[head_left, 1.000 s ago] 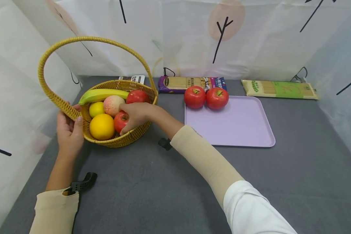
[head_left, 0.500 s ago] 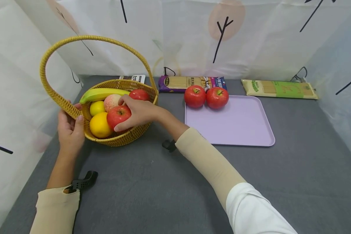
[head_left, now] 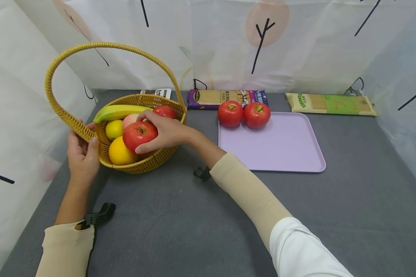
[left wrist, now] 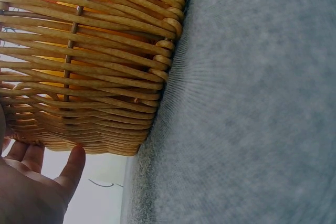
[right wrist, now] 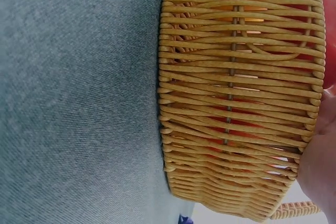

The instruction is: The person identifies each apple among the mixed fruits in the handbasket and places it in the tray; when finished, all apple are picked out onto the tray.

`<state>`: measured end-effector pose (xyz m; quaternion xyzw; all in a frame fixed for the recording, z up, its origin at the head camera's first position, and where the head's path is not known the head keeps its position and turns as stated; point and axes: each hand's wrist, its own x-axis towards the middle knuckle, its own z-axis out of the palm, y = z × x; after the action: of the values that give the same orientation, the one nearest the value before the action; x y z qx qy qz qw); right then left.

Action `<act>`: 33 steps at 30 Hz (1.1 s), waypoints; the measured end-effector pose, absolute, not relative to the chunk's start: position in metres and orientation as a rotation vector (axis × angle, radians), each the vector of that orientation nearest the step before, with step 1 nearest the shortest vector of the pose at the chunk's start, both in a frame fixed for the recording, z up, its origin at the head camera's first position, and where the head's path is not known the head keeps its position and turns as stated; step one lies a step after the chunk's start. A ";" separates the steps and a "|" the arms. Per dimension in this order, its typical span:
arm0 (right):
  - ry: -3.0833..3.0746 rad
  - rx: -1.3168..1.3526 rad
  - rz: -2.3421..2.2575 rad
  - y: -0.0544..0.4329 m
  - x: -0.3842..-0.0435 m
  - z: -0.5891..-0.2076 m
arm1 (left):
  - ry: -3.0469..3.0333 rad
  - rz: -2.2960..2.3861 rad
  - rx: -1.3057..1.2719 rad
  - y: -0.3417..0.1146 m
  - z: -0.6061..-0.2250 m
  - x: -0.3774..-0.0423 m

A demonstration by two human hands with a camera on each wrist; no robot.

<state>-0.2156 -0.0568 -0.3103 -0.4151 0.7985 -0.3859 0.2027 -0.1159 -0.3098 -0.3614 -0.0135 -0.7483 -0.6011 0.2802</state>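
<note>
A yellow wicker basket (head_left: 147, 167) with a tall arched handle stands at the left of the table. My left hand (head_left: 83, 161) grips its left side at the foot of the handle; fingers (left wrist: 73, 169) meet the weave in the left wrist view. Over the basket's front right part, my right hand (head_left: 170, 132) holds a red apple (head_left: 138, 135) between thumb and fingers. Beneath and around it are an orange (head_left: 119, 152), a small yellow fruit (head_left: 114, 129), a partly hidden peach (head_left: 129, 120), a banana (head_left: 112, 112) and another red fruit (head_left: 165, 111).
Right of the basket lies a lilac tray (head_left: 280, 150), with two red apples (head_left: 230, 114) at its back left corner. Behind are a purple noodle packet (head_left: 208, 99) and a green one (head_left: 332, 104). Patterned white cloth (head_left: 222, 46) bounds the back and sides.
My right hand has lifted the red apple from low in the basket up over the other fruit, where it now covers part of the peach. My left hand keeps its grip on the basket.
</note>
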 end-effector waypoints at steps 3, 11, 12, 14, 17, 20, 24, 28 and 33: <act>2.208 -1.176 -1.127 -0.057 -0.215 -0.311 | -2.016 -1.595 -0.036 -0.310 -0.361 -0.116; 2.209 -1.195 -1.169 -0.056 -0.212 -0.312 | -1.994 -1.607 -0.069 -0.309 -0.361 -0.116; 2.201 -1.195 -1.190 -0.056 -0.212 -0.312 | -1.989 -1.614 -0.074 -0.309 -0.361 -0.116; 2.181 -1.189 -1.242 -0.055 -0.212 -0.312 | -1.990 -1.610 -0.076 -0.309 -0.362 -0.116; 2.162 -1.188 -1.306 -0.052 -0.211 -0.311 | -2.007 -1.582 -0.067 -0.309 -0.362 -0.116; 2.171 -1.189 -1.314 -0.047 -0.208 -0.309 | -2.005 -1.577 -0.068 -0.310 -0.362 -0.116; 2.205 -1.199 -1.308 -0.040 -0.204 -0.308 | -1.990 -1.590 -0.084 -0.311 -0.362 -0.117; 2.221 -1.201 -1.356 -0.035 -0.200 -0.307 | -1.975 -1.614 -0.103 -0.311 -0.362 -0.117; 2.198 -1.151 -1.466 -0.025 -0.192 -0.304 | -1.953 -1.638 -0.127 -0.311 -0.364 -0.117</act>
<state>-0.1922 -0.0247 -0.3039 -0.3962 0.7562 -0.5044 0.1295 -0.1169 -0.3111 -0.3636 -0.0477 -0.7323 -0.6140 0.2905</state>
